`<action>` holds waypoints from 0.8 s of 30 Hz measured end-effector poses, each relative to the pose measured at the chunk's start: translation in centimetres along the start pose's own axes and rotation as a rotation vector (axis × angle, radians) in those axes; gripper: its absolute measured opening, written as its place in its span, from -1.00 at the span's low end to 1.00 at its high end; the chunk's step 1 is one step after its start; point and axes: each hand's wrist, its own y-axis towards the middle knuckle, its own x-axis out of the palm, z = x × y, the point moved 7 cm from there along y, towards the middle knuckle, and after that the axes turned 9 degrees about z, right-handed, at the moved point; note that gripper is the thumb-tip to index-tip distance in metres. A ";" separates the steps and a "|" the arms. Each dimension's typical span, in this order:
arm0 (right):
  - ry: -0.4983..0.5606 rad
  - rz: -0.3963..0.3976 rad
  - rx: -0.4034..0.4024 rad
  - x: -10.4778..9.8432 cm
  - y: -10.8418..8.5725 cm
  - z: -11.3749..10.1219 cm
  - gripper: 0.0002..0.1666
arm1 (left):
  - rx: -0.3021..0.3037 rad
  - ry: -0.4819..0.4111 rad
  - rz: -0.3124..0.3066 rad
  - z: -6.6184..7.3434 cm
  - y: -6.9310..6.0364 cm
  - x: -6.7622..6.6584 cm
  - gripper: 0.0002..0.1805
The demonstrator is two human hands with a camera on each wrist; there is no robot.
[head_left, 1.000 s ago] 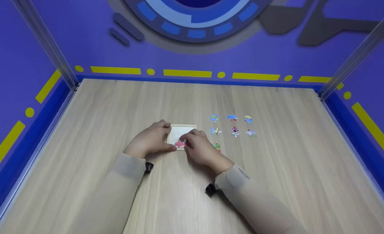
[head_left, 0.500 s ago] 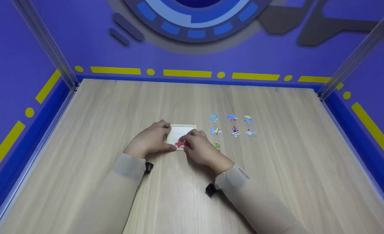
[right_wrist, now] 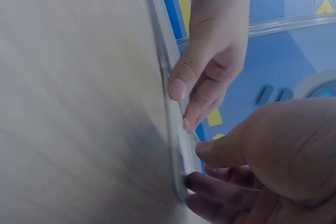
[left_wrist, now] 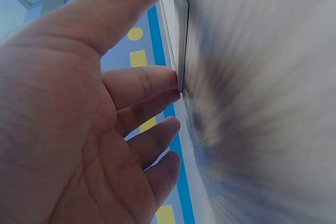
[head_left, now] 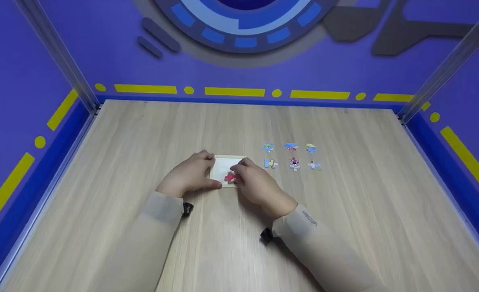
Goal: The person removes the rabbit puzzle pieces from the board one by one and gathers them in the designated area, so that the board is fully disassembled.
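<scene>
A small square wooden puzzle tray with a white base lies mid-table. My left hand grips its left side, thumb at the near corner and fingers at the far one; in the left wrist view, the tray's edge sits between thumb and index finger. Above the tray's near part, my right hand pinches a red jigsaw piece between thumb and fingers. The right wrist view catches this piece nearly edge-on, apart from the tray's base. The right hand covers the tray's near right corner.
Right of the tray, several loose jigsaw pieces lie in two rows, among them a blue one with yellow and a red-and-white one with a face print. Purple panels wall in the wooden table.
The right hand has shifted slightly right, and the red piece has moved with it, away from the tray's near left corner. A green-and-red piece beside that hand is now hidden. The left hand stays put.
</scene>
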 end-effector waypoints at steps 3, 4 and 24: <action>0.021 0.012 0.003 -0.6 -0.2 0.2 -0.61 | -0.003 -0.007 -0.003 0.0 0.1 0.0 0.01; 0.032 0.007 0.008 -0.7 -0.2 0.3 -0.60 | -0.004 -0.007 -0.004 0.1 0.1 0.0 0.02; 0.210 -0.003 0.039 -5.1 -3.0 4.3 -0.50 | -0.046 -0.017 -0.021 -0.2 0.0 0.2 0.03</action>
